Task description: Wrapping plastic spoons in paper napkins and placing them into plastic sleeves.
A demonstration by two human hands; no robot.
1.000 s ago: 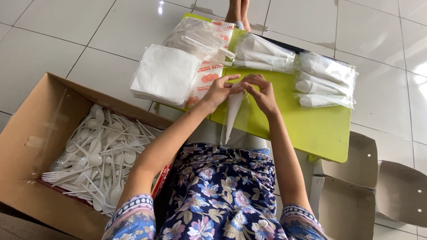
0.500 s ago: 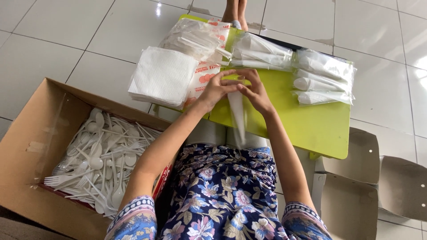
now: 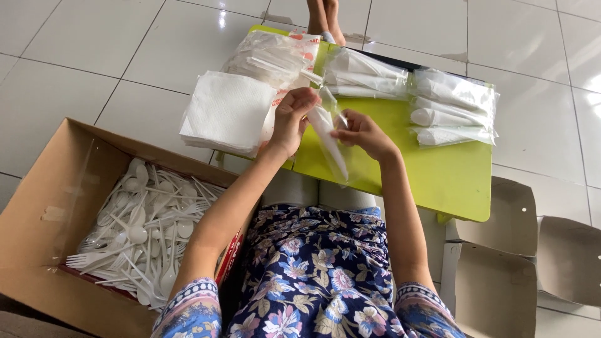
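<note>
Clear plastic sleeve point(image 3: 330, 139), w/ a rolled white napkin inside, is hanging over the green tabletop point(image 3: 438, 169). Left hand point(image 3: 292, 120) is pinching its top; right hand point(image 3: 360, 130) is closing loosely on its edge. Likely light, limp, slippery: grip near the top. Finished packs point(image 3: 452, 109) are lying at back right; napkin stack point(image 3: 226, 111) at left; cardboard box point(image 3: 37, 206) of white cutlery on the floor.

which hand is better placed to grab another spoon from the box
Left, probably. The box of white cutlery sits on the person's left, beside the left arm. The left hand and right hand both hold the clear packet, but the right would have to cross the body.
</note>
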